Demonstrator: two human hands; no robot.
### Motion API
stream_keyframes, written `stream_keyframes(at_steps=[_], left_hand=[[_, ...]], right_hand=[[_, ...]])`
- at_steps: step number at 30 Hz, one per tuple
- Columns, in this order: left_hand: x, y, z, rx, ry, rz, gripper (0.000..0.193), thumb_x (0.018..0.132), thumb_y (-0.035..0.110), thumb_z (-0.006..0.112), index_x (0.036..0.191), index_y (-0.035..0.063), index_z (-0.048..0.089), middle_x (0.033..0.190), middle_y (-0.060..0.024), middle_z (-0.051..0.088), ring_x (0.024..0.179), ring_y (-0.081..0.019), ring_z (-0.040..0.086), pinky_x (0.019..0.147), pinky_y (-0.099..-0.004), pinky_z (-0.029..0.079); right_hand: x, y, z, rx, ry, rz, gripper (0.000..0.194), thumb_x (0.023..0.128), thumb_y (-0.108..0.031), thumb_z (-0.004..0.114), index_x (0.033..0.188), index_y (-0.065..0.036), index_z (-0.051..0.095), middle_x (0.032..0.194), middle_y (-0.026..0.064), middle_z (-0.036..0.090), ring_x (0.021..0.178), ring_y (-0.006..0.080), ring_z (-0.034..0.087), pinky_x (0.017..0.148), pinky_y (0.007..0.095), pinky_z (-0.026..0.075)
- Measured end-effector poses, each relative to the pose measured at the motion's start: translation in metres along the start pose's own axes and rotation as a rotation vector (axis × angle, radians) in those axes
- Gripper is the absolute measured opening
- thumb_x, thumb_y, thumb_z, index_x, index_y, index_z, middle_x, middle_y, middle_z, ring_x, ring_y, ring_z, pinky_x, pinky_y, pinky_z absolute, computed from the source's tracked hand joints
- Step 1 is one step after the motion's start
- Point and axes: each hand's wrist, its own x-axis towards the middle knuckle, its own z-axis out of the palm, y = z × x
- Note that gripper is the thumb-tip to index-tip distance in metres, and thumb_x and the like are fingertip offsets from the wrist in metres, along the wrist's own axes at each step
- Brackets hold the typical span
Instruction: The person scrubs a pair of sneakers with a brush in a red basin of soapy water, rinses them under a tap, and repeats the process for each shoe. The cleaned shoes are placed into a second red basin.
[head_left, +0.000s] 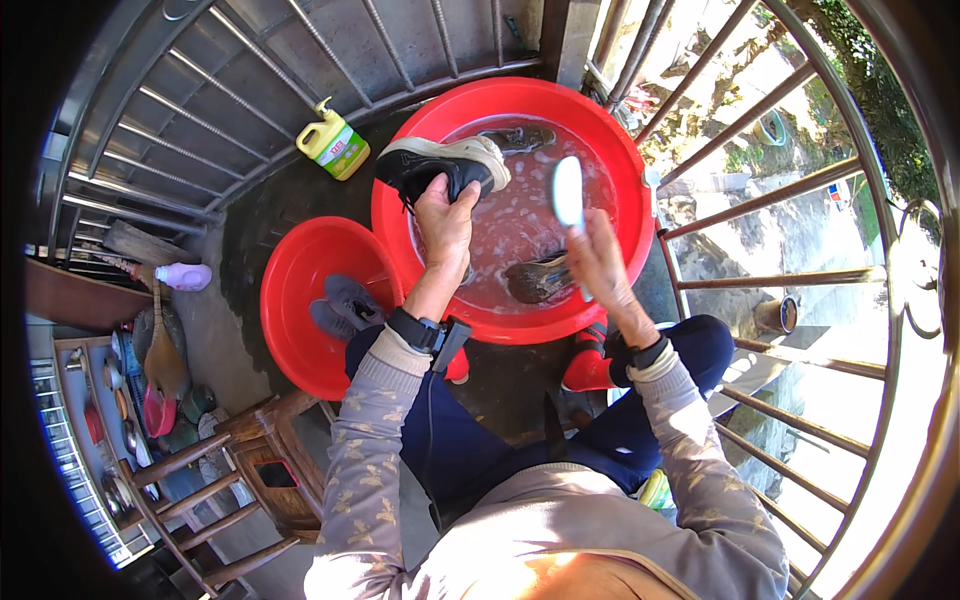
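My left hand (446, 221) grips a black shoe (420, 172) with a dirty white sole, raised over the left side of a large red basin (510, 330). In my right hand (600, 255) is a scrubbing brush (568, 191) with a pale head, blurred and apart from the shoe. Soapy, foamy water (499, 232) fills the basin's bottom. A dark shoe (536, 279) lies partly in the water below my right hand, and another dark shoe (525, 139) is at the far side.
A smaller red basin (281, 300) at the left holds grey shoes (345, 306). Beyond it stands a yellow pump jug (335, 142). A lilac bottle (184, 277) lies farther left, near a wooden chair (270, 457). Metal railings (780, 281) curve along the right.
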Motion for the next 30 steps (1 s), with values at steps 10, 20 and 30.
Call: stream_keyframes(at_steps=[10, 20, 30], left_hand=[[-0.038, -0.017, 0.038, -0.154, -0.084, -0.189, 0.02, 0.085, 0.0, 0.053, 0.104, -0.0036, 0.054, 0.092, -0.0042, 0.059, 0.082, -0.0098, 0.057, 0.073, -0.0251, 0.046], [-0.018, -0.078, 0.042, 0.149, 0.12, -0.046, 0.009, 0.081, 0.003, 0.059, 0.085, -0.0043, 0.056, 0.074, -0.0077, 0.06, 0.067, -0.0126, 0.05, 0.063, -0.0311, 0.044], [-0.028, -0.058, 0.047, 0.068, -0.019, 0.063, 0.011, 0.083, 0.0, 0.056, 0.094, -0.0034, 0.054, 0.084, -0.0039, 0.057, 0.076, -0.0107, 0.05, 0.07, -0.0257, 0.043]], right_hand=[[-0.008, -0.026, 0.043, -0.196, 0.175, -0.17, 0.023, 0.09, -0.021, 0.055, 0.092, -0.002, 0.043, 0.059, 0.0104, 0.051, 0.048, 0.0176, 0.051, 0.045, 0.032, 0.038], [-0.002, 0.01, 0.043, -0.196, 0.219, -0.125, 0.027, 0.088, -0.024, 0.055, 0.088, 0.002, 0.045, 0.068, 0.0274, 0.056, 0.066, 0.0454, 0.057, 0.053, 0.0464, 0.041], [-0.02, 0.017, 0.019, -0.207, 0.29, -0.164, 0.03, 0.091, -0.028, 0.054, 0.077, -0.003, 0.045, 0.056, 0.0013, 0.044, 0.051, 0.0083, 0.042, 0.044, 0.0277, 0.033]])
